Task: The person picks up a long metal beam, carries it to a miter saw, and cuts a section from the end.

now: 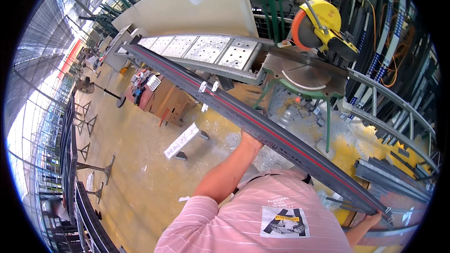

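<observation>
A long dark grey frame profile (290, 143) with a red stripe along it slants across the view, from the far left down to the near right. My left hand (252, 139) grips it near its middle from the near side, its fingers mostly hidden beneath. Near the profile's lower right end, my right hand (372, 219) is closed around it. Small white clips (203, 87) sit on the profile left of my left hand. The far end of the profile lies over the end of a perforated metal roller table (206, 49).
A yellow cut-off saw (323, 21) with an orange guard stands on a green-legged round table (300, 75) ahead. Cardboard boxes (166, 105) with tools on top are at left. A low white-topped stand (183, 140) is on the floor. Stacked metal profiles (389, 175) lie at right.
</observation>
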`<state>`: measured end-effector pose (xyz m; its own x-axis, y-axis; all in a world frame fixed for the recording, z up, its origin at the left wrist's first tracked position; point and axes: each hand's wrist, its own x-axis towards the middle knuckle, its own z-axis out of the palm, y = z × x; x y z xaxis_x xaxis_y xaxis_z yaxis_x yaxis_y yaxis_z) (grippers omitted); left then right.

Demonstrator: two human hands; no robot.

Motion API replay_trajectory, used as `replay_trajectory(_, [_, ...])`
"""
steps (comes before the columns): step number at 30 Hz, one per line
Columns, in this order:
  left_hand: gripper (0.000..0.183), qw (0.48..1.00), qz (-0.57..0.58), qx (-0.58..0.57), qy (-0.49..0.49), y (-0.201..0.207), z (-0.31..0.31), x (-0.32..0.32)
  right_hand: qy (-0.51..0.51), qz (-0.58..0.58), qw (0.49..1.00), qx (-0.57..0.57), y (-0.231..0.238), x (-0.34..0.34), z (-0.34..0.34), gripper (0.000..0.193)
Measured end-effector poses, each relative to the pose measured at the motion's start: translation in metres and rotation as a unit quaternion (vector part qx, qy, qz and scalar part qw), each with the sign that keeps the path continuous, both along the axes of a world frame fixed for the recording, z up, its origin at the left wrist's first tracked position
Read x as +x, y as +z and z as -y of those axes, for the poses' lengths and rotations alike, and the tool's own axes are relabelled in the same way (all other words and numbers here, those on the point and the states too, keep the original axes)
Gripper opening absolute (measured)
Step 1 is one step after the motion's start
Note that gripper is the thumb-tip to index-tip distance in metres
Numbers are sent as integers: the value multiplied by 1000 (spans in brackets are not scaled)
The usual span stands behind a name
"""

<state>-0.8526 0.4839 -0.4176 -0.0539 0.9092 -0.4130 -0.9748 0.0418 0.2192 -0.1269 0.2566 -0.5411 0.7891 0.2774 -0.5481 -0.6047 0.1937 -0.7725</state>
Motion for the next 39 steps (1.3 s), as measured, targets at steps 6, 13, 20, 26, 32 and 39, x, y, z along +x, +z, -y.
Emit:
replay_trajectory(6, [47,997,-72,5,21,-20,-163,-125,-4,6,999,-40,21,-178,-125,46])
replay_trajectory(13, [60,973,-139,-163,-82,-102,-333,-330,51,18,998,-16,33,-387,-269,45])
replay_trajectory(20, [68,903,-228,-309,-195,-133,-454,-489,44,64,988,-132,90,-558,-417,34])
replay_trajectory(26, [63,898,-262,-329,-125,-158,-513,-558,-5,12,993,-120,92,-627,-487,62])
replay_trajectory(32, [59,903,-271,-334,-11,-172,-542,-602,14,28,978,-207,61,-651,-520,71])
replay_trajectory(39, [45,510,-834,-167,131,-65,-532,-506,1,16,980,-197,20,-683,-567,64])
